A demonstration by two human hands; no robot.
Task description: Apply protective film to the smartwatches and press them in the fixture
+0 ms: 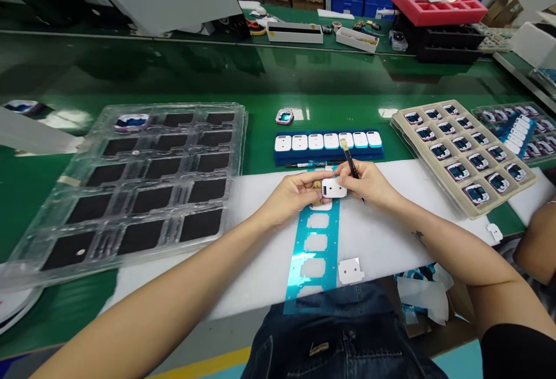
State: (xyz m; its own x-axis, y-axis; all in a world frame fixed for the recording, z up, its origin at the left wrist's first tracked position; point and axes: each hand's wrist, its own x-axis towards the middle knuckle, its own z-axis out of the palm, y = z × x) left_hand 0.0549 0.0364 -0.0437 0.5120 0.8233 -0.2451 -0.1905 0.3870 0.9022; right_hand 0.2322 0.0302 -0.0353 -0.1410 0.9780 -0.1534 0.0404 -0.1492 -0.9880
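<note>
A small white plate (334,188) with a dark slot and holes is held between my two hands. My left hand (290,196) pinches its left side, with yellow finger covers partly showing. My right hand (369,183) grips its right side and also holds a black-handled brush (350,160), bristles pointing up. Beneath them a blue film strip (316,246) with cut-outs lies on the white foam sheet (260,251). Just beyond my hands, a blue holder (329,156) carries a row of white plates (317,141). Another white piece (351,271) rests near the sheet's front edge.
On the left stands a clear tray (174,156) with dark compartments. A beige tray (495,208) of framed parts sits at the right. One framed part (284,116) lies behind the holder. Red tray (434,14) at back right; a person's arm (538,240) at the right edge.
</note>
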